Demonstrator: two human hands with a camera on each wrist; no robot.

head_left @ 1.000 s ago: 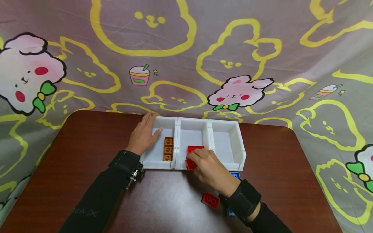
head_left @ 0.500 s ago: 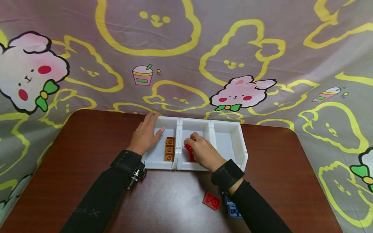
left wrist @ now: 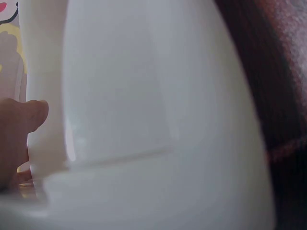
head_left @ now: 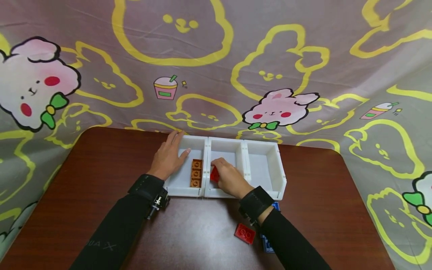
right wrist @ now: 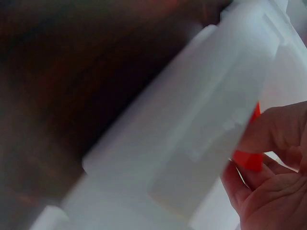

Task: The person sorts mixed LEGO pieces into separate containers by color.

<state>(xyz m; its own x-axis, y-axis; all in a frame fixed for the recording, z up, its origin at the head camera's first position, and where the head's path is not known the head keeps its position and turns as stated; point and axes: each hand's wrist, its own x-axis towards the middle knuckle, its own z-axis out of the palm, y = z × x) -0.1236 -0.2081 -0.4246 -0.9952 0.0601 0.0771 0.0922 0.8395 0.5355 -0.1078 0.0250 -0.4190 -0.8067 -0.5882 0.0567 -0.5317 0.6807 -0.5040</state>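
Loose red rectangular plastic brick (head_left: 244, 233): on the brown wood-look table (head_left: 189, 232), hollow underside up; probably light, stiff and best taken by its long sides.

Blue plastic bricks (head_left: 268, 244): beside it, partly under the right sleeve; count cannot be told.

Right hand (head_left: 233, 180): thumb and fingers pinching a bright red plastic brick (head_left: 214, 174) inside the middle compartment of the white plastic three-part tray (head_left: 185, 192). Brick likely light, rigid, smooth yet hard to damage; opposite side faces should suit the grip. Whether it touches the floor: hidden.

Left hand (head_left: 165, 159): fingers extended, thumb spread, at the tray's left side.

Orange-brown plastic bricks (head_left: 196, 173): in a row against the left compartment's right wall.

Grey cloth with yellow cartoon outlines (head_left: 202, 80): behind.
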